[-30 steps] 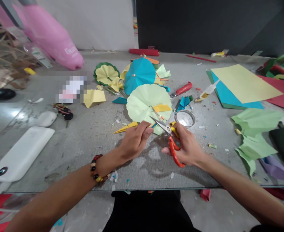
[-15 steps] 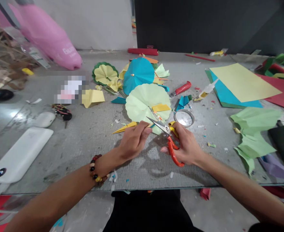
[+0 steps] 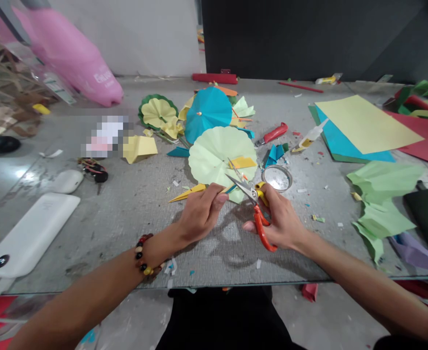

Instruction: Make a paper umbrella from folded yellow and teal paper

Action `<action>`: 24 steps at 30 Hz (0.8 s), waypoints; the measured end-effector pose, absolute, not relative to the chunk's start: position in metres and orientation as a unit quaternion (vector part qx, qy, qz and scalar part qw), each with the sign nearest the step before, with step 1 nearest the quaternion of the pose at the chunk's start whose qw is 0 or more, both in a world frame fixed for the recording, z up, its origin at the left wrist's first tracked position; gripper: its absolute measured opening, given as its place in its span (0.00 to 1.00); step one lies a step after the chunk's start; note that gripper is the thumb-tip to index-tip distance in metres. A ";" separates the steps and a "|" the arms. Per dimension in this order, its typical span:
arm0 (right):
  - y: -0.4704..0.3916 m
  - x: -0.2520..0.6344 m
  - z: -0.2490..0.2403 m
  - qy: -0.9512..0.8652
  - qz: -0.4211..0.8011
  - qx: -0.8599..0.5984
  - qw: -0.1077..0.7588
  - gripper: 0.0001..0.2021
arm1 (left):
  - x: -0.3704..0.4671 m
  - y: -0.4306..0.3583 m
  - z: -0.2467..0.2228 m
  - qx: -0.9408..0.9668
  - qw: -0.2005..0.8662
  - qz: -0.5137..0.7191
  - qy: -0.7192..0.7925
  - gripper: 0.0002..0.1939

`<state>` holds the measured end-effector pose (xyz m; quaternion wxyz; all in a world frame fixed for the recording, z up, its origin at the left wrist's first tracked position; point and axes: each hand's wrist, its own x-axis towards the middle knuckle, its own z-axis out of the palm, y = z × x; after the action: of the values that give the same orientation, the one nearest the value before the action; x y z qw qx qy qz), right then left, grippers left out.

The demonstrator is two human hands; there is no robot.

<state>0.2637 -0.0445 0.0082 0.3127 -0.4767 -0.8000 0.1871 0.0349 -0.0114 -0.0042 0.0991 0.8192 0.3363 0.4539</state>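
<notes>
My left hand [image 3: 203, 211] is closed around a thin strip of paper [image 3: 230, 188], yellow and blue, whose tip pokes out past the thumb. Facing it, my right hand [image 3: 281, 218] grips scissors [image 3: 252, 193] with red and yellow handles. Their blades are spread apart and point left, close to the strip's end. Behind the hands lies a pale green scalloped paper disc [image 3: 214, 150] with a yellow folded piece [image 3: 242, 162] on it. A blue paper umbrella shape [image 3: 209, 114] stands just beyond. Left of my left hand is a pointed yellow paper piece [image 3: 188, 193].
A tape roll [image 3: 277, 178], red-handled cutter [image 3: 274, 133] and glue bottle [image 3: 310, 136] lie right of centre. Paper sheets [image 3: 368, 124] and crumpled green paper [image 3: 383, 194] are farther right. A white power bank [image 3: 31, 233] and pink bottle [image 3: 73, 53] sit left. Paper scraps dot the table.
The scissor blades have opened wider, one blade now angling upward over the green disc. Both hands stay in nearly the same place.
</notes>
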 end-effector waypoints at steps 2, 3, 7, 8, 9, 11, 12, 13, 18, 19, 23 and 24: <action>-0.044 0.264 0.008 -0.799 0.186 -0.476 0.317 0.28 | 0.035 -0.011 -0.004 0.818 0.100 0.455 0.337 0.17; -0.044 0.265 0.007 -0.799 0.185 -0.477 0.317 0.28 | 0.035 -0.011 -0.004 0.818 0.100 0.455 0.336 0.17; -0.044 0.265 0.007 -0.800 0.182 -0.477 0.315 0.27 | 0.035 -0.011 -0.003 0.821 0.096 0.454 0.333 0.17; -0.044 0.265 0.007 -0.801 0.180 -0.476 0.314 0.27 | 0.035 -0.012 -0.003 0.821 0.094 0.454 0.333 0.17; -0.044 0.265 0.007 -0.803 0.179 -0.474 0.314 0.27 | 0.035 -0.012 -0.003 0.821 0.092 0.455 0.332 0.17; -0.044 0.264 0.009 -0.805 0.178 -0.470 0.315 0.26 | 0.035 -0.011 -0.003 0.821 0.091 0.456 0.331 0.17; -0.044 0.264 0.009 -0.806 0.179 -0.468 0.315 0.26 | 0.035 -0.011 -0.003 0.821 0.092 0.455 0.331 0.17; -0.044 0.264 0.009 -0.806 0.180 -0.467 0.315 0.25 | 0.035 -0.011 -0.003 0.822 0.093 0.454 0.332 0.17; -0.045 0.264 0.010 -0.804 0.182 -0.472 0.313 0.25 | 0.035 -0.011 -0.002 0.825 0.089 0.450 0.331 0.16; -0.045 0.264 0.010 -0.803 0.183 -0.473 0.312 0.24 | 0.035 -0.011 -0.002 0.825 0.088 0.450 0.330 0.16; -0.045 0.265 0.010 -0.803 0.188 -0.474 0.309 0.24 | 0.035 -0.011 -0.003 0.825 0.090 0.452 0.327 0.16; -0.045 0.265 0.010 -0.803 0.188 -0.474 0.309 0.24 | 0.035 -0.011 -0.003 0.825 0.089 0.453 0.326 0.16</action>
<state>0.2647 -0.0452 0.0100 0.3093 -0.4738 -0.8028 0.1883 0.0349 -0.0113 -0.0034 0.0894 0.8250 0.3259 0.4530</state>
